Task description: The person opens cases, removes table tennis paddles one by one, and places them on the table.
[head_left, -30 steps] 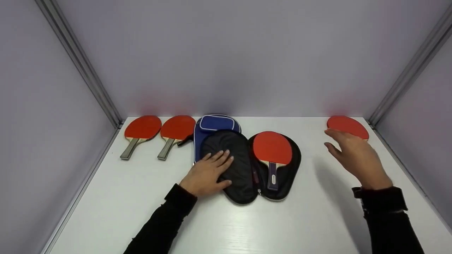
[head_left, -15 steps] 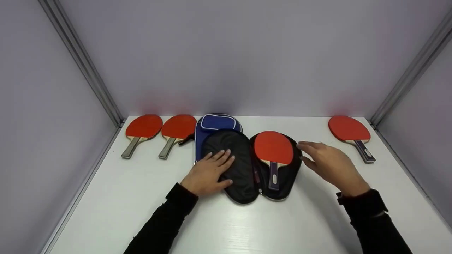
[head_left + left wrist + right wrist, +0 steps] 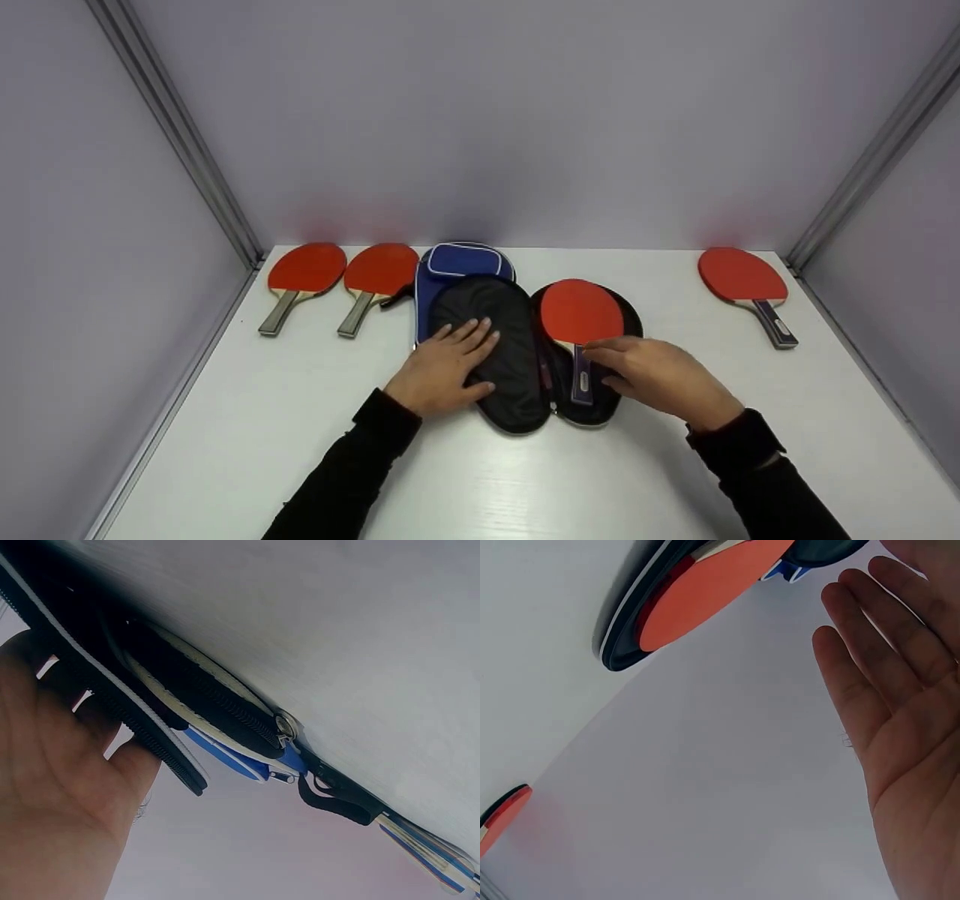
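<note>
An unzipped black paddle case (image 3: 510, 390) lies spread in the middle of the table. In its right half rests a red table tennis paddle (image 3: 581, 311), its dark handle toward the person. My left hand (image 3: 442, 371) lies with spread fingers on the case's left flap; in the left wrist view the flap's zipped edge (image 3: 112, 694) runs past the fingers. My right hand (image 3: 660, 375) is over the paddle's handle, fingers fairly straight and overlapping the handle in the head view. In the right wrist view the right palm (image 3: 922, 727) shows nothing in it, with the red blade off to the left.
A blue case (image 3: 465, 261) with white trim lies partly under the black flap. Two red paddles (image 3: 307, 266) with pale handles lie at the back left. Another red paddle (image 3: 742, 274) with a dark handle is at the back right. Walls enclose the table's back and sides.
My right hand has moved left, from near the back right paddle to over the handle of the paddle in the case. My left hand has stayed on the flap.
</note>
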Tool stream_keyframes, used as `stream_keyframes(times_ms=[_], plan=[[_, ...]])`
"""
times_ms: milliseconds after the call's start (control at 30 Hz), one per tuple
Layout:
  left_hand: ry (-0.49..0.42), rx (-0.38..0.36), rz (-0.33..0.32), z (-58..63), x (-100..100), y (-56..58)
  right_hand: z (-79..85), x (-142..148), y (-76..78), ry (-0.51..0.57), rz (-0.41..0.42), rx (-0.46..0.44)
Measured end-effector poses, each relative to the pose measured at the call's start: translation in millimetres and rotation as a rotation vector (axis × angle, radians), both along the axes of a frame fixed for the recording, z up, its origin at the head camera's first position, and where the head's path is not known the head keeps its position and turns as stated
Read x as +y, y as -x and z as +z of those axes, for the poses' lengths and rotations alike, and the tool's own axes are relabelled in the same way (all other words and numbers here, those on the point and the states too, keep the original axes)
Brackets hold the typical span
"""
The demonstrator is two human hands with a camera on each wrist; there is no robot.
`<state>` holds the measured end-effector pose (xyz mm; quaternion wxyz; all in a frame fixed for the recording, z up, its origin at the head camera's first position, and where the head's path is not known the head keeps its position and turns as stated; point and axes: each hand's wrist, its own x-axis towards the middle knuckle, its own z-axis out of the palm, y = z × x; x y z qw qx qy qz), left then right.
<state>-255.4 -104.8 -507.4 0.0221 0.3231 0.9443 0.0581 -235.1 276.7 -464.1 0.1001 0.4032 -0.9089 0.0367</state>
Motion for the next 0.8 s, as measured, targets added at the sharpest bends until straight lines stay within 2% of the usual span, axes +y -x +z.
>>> stream_keyframes(times_ms=[300,633,800], plan=[[0.007,-0.004,0.005,-1.1,-0.2,0.5,-13.8,-19.0,-4.7,-0.04,0.088,-0.016],[0.01,-0.004,0.004,-1.3,0.0,1.4,-31.6,-27.9,-3.0,-0.062,0.171,0.095],[0.011,-0.004,0.008,-1.2,-0.7,1.0,-30.3,-27.6,-0.5,-0.053,0.17,0.087]])
